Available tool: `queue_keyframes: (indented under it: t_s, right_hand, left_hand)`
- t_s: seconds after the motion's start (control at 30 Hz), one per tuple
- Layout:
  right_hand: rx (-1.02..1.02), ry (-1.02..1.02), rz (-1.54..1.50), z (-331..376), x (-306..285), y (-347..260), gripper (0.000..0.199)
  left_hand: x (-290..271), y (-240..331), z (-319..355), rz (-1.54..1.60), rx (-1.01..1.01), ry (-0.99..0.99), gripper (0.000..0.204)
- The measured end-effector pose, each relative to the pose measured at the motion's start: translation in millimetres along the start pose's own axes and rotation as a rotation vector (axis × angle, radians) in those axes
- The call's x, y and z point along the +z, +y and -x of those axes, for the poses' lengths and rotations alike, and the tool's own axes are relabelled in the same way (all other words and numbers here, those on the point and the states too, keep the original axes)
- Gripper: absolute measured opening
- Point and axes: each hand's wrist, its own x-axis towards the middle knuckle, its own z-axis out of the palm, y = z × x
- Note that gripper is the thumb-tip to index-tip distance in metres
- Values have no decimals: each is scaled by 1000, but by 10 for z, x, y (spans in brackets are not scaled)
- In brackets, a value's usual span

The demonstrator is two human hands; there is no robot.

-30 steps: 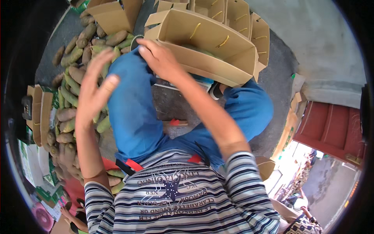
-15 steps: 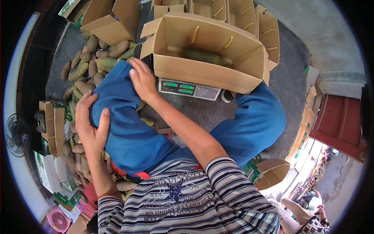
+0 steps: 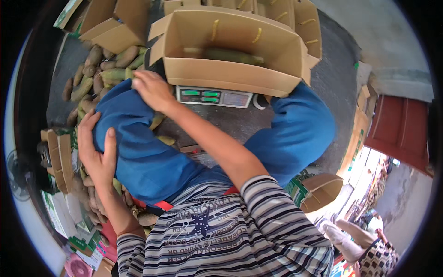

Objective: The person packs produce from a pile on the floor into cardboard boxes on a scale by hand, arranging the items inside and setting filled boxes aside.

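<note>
My left hand (image 3: 98,154) rests open on the side of my blue-trousered left knee, thumb spread from the fingers. Beyond that knee, my right hand (image 3: 154,92) reaches across, its fingers slightly bent and apart. Its fingertips are beside the end of a green, elongated vegetable (image 3: 113,75) in the pile; whether they touch it is unclear. An open cardboard box (image 3: 235,76) with yellow rope handles stands on a digital scale (image 3: 214,96) between my feet. One long green vegetable (image 3: 233,56) lies inside it.
Brown and green vegetables (image 3: 94,57) are heaped along my left. More open boxes (image 3: 277,16) stand behind the scale, with another carton (image 3: 115,27) at the far left. A small box (image 3: 323,191) sits by my right thigh. Another person (image 3: 374,249) is at the lower right.
My right hand has slid off the top of my left knee toward the heaped vegetables, its fingers bending. My left hand stays on the knee. The whole view has shifted slightly.
</note>
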Motion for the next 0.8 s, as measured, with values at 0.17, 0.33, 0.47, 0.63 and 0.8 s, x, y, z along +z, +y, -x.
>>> queue_keyframes:
  t_s: [0.17, 0.33, 0.47, 0.63, 0.8]
  right_hand:
    - [117, -152, -7, 224, 214, 799, 40]
    - [545, -864, 652, 800, -513, 881, 42]
    - [556, -762, 549, 1194, -797, 256, 34]
    - [179, -783, 434, 1229, -1577, -920, 30]
    - [-205, 364, 326, 1363, -3428, -1905, 39]
  left_hand:
    - [57, 96, -72, 0, 57, -25, 32]
    - [74, 110, -64, 5, 78, -28, 29]
    - [173, 130, -70, -16, 112, -11, 30]
    - [241, 203, -134, 15, 132, -27, 31]
    - [190, 195, -60, -28, 128, 8, 31]
